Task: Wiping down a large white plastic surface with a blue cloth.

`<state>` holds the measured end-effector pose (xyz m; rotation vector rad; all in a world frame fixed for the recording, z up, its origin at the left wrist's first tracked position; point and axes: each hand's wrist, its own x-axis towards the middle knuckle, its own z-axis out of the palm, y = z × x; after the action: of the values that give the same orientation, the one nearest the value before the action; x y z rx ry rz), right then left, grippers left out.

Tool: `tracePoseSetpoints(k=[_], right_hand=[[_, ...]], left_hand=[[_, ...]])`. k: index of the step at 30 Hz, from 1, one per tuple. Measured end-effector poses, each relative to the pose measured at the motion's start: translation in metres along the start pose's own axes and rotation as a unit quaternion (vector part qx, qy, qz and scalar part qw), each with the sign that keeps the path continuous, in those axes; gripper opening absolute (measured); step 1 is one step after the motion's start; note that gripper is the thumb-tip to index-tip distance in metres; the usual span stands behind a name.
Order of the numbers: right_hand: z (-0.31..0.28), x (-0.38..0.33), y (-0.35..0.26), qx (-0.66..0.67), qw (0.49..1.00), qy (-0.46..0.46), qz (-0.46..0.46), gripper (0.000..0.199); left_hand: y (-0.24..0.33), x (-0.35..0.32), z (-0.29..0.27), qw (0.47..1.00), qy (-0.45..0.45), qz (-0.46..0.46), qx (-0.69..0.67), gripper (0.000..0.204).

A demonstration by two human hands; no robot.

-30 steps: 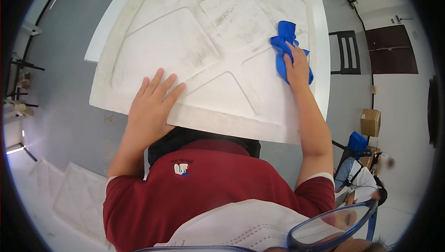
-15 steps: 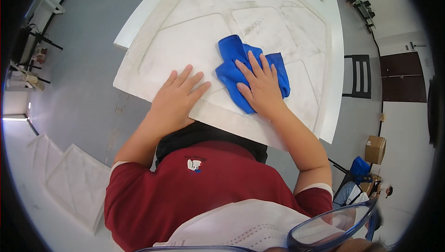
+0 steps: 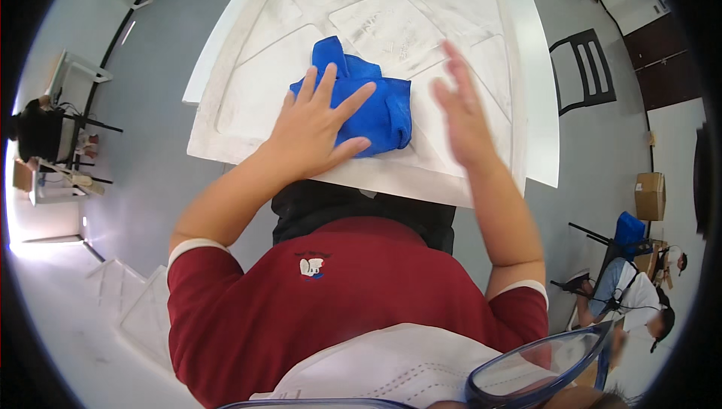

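Note:
A crumpled blue cloth (image 3: 380,112) lies on a pale panel (image 3: 248,104) with raised bands and grey smudges. My left hand (image 3: 310,127) rests against the cloth's left side, fingers spread wide, the thumb at its near edge. To the right of the cloth, my right hand (image 3: 462,119) is apart from it, edge-on above the panel. Its fingers are stretched out with nothing in them, slightly smeared by motion. The underside of the cloth is hidden.
The panel rests on a white table (image 3: 543,134). A black chair (image 3: 583,70) stands beyond its right side. At the lower right are a seated person (image 3: 632,292) and a cardboard box (image 3: 650,196). More pale panels (image 3: 147,311) lean at the lower left.
The blue cloth has shifted left across the panel. My right hand has come off it and moved right, while my left hand has gone from the bare panel onto the cloth.

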<state>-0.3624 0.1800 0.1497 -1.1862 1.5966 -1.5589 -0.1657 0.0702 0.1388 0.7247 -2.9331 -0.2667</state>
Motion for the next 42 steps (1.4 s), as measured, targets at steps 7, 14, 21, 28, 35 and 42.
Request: tracePoseSetpoints(k=[7, 14, 21, 28, 35, 42], right_hand=[[-0.160, -0.056, 0.036, -0.317, 0.914, 0.254, -0.005, 0.046], [-0.194, -0.088, 0.092, -0.359, 0.889, 0.282, 0.039, 0.040], [-0.199, -0.091, 0.110, -0.274, 0.921, 0.274, 0.045, 0.036], [-0.197, -0.083, 0.104, -0.228, 0.920, 0.311, 0.072, 0.036], [-0.192, -0.067, 0.102, -0.427, 0.869, 0.233, 0.095, 0.029], [-0.196, -0.070, 0.105, -0.443, 0.864, 0.232, 0.051, 0.024]], left_hand=[[0.020, 0.034, 0.025, 0.994, -0.097, 0.005, 0.045, 0.065], [-0.020, 0.050, 0.033, 1.000, -0.008, 0.014, 0.024, 0.047], [-0.127, 0.044, 0.026, 0.991, 0.084, 0.060, 0.085, 0.045], [-0.183, 0.032, 0.011, 0.982, 0.038, -0.119, 0.144, 0.051], [-0.201, 0.054, 0.028, 0.982, 0.035, -0.158, 0.101, 0.050], [-0.199, 0.072, 0.032, 0.979, 0.056, -0.175, 0.090, 0.047]])
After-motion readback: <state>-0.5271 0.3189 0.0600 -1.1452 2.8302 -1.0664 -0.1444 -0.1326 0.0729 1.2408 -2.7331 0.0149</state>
